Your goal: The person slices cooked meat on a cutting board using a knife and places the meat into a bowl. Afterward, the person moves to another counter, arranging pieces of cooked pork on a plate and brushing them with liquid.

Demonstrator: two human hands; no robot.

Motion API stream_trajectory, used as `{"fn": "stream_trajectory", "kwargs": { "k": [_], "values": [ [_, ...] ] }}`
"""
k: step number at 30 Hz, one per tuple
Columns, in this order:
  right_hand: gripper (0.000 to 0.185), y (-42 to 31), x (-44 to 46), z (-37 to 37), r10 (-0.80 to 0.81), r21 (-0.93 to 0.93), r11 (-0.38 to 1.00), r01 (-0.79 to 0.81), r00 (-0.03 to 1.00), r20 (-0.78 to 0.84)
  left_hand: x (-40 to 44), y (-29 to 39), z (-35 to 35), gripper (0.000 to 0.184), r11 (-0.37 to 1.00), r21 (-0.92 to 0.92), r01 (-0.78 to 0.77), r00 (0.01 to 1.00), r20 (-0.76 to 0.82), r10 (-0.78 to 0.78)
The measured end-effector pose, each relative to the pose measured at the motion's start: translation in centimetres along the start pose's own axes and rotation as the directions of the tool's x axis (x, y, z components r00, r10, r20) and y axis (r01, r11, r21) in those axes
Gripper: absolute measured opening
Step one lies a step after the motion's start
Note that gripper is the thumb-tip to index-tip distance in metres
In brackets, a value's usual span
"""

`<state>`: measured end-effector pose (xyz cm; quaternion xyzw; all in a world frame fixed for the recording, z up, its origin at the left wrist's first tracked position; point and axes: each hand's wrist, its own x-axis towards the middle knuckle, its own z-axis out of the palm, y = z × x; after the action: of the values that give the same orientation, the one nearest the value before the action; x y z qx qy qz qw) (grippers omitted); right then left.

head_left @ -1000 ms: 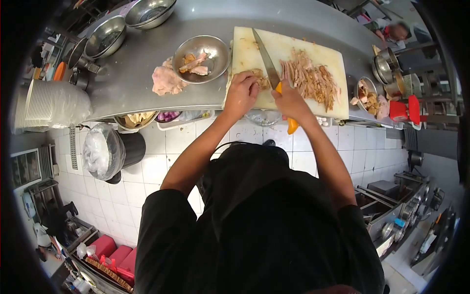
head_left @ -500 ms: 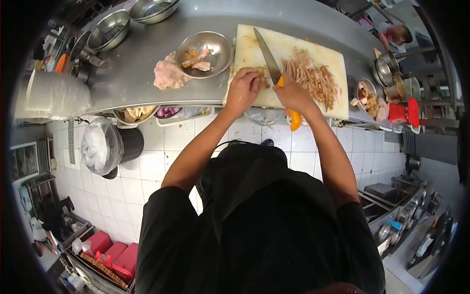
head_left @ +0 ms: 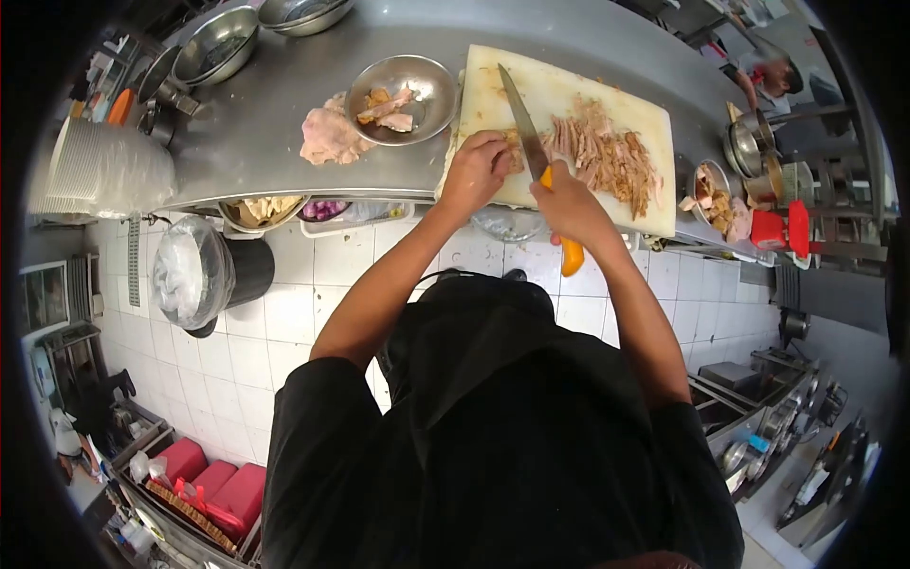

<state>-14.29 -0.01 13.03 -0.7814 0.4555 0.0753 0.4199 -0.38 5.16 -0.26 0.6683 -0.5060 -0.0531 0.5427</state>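
My right hand (head_left: pixel 571 204) is wrapped round the orange handle of a long kitchen knife (head_left: pixel 523 116), whose blade slants up and left over the white cutting board (head_left: pixel 488 81). Beside the blade, my left hand (head_left: pixel 477 171) has its fingers curled on a small piece of cooked meat (head_left: pixel 514 150) at the board's left part. To the right of the knife lies a pile of sliced meat strips (head_left: pixel 611 156). Left of the board stands a steel bowl (head_left: pixel 431 85) with a few meat pieces (head_left: pixel 384 111) in it, and pale chicken skin (head_left: pixel 332 136) lies next to it.
Steel bowls (head_left: pixel 218 47) stand at the counter's far left, near stacked plastic-wrapped containers (head_left: pixel 109 171). On the right are another bowl of meat pieces (head_left: pixel 711 185) and a red container (head_left: pixel 779 226). Below the counter stands a bagged bin (head_left: pixel 194 270). Another person (head_left: pixel 773 76) is at the upper right.
The view has shifted slightly. Both hands stay in nearly the same place on the board, and the knife remains beside the left fingers.
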Motion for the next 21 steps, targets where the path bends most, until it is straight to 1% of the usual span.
{"fn": "stream_trajectory", "kwargs": {
  "k": [2, 3, 4, 5, 6, 7, 8, 9, 10, 11, 14, 16, 17, 19, 20, 21],
  "values": [
    [0.048, 0.2, -1.0, 0.9, 0.046, -0.070, 0.996, -0.047, 0.999, -0.016, 0.0, 0.0, 0.1, 0.016, 0.999, -0.027, 0.045, 0.999, 0.027, -0.044],
    [0.040, 0.1, -1.3, 1.2, 0.075, -0.048, 0.996, -0.074, 0.997, 0.014, -0.1, 0.1, 0.2, 0.016, 0.998, -0.026, 0.053, 0.998, 0.025, -0.052],
    [0.040, 1.3, -0.2, 2.1, 0.073, -0.051, 0.996, -0.071, 0.997, 0.020, -0.1, 0.1, 0.2, 0.016, 1.000, -0.002, 0.014, 1.000, 0.019, -0.014],
    [0.037, 3.8, 1.9, 4.0, -0.110, -0.182, 0.980, 0.085, 0.985, -0.130, -0.1, 0.0, 0.2, 0.016, 0.999, 0.022, -0.026, 1.000, 0.014, 0.025],
    [0.034, 6.0, 3.3, 5.6, -0.292, -0.324, 0.924, 0.204, 0.923, -0.251, -0.4, -0.1, 0.3, 0.016, 1.000, 0.018, -0.017, 1.000, 0.022, 0.016],
    [0.037, 5.8, 4.1, 5.9, -0.377, -0.400, 0.885, 0.241, 0.873, -0.309, -0.4, -0.3, 0.4, 0.016, 1.000, 0.021, -0.021, 0.999, 0.029, 0.020],
    [0.037, 5.6, 5.1, 5.2, -0.381, -0.400, 0.884, 0.242, 0.869, -0.316, 0.0, -0.6, 0.4, 0.017, 0.999, 0.028, -0.039, 0.999, 0.030, 0.038],
    [0.037, 3.6, 4.5, 3.6, -0.205, -0.196, 0.967, 0.161, 0.952, -0.227, -0.2, -0.5, 0.4, 0.017, 0.999, 0.023, -0.046, 0.998, 0.036, 0.046],
    [0.037, 2.6, 3.9, 2.6, -0.043, 0.006, 0.999, 0.044, 0.994, -0.103, -0.2, -0.4, 0.4, 0.017, 1.000, 0.025, -0.018, 0.999, 0.046, 0.017],
    [0.037, 2.7, 3.8, 2.2, -0.048, 0.009, 0.999, 0.049, 0.991, -0.122, 0.1, -0.3, 0.4, 0.017, 1.000, 0.030, 0.004, 0.999, 0.050, -0.006],
    [0.037, 3.7, 3.0, 1.4, -0.047, -0.005, 0.999, 0.047, 0.994, -0.097, 0.1, -0.2, 0.3, 0.017, 0.999, 0.029, -0.035, 0.999, 0.037, 0.034],
    [0.047, 4.3, 2.2, 1.1, -0.108, -0.153, 0.984, 0.088, 0.987, -0.122, 0.2, -0.3, 0.3, 0.017, 0.998, 0.030, -0.050, 0.998, 0.047, 0.049],
    [0.047, 4.4, 1.8, 1.2, -0.108, -0.154, 0.984, 0.089, 0.987, -0.119, 0.1, -0.4, 0.2, 0.018, 0.997, 0.033, -0.064, 0.996, 0.058, 0.062],
    [0.048, 4.1, 0.7, 1.0, -0.168, -0.213, 0.969, 0.126, 0.966, -0.196, 0.2, -0.5, 0.2, 0.018, 0.998, 0.026, -0.065, 0.996, 0.058, 0.063],
    [0.048, 3.9, 0.4, 1.1, -0.168, -0.213, 0.969, 0.126, 0.966, -0.194, 0.1, -0.6, 0.2, 0.018, 0.998, 0.018, -0.068, 0.996, 0.058, 0.067],
    [0.051, 3.6, 0.1, 1.2, -0.211, -0.212, 0.964, 0.163, 0.951, -0.226, 0.1, -0.5, 0.1, 0.018, 0.998, 0.018, -0.067, 0.996, 0.058, 0.066]
  ]
}}
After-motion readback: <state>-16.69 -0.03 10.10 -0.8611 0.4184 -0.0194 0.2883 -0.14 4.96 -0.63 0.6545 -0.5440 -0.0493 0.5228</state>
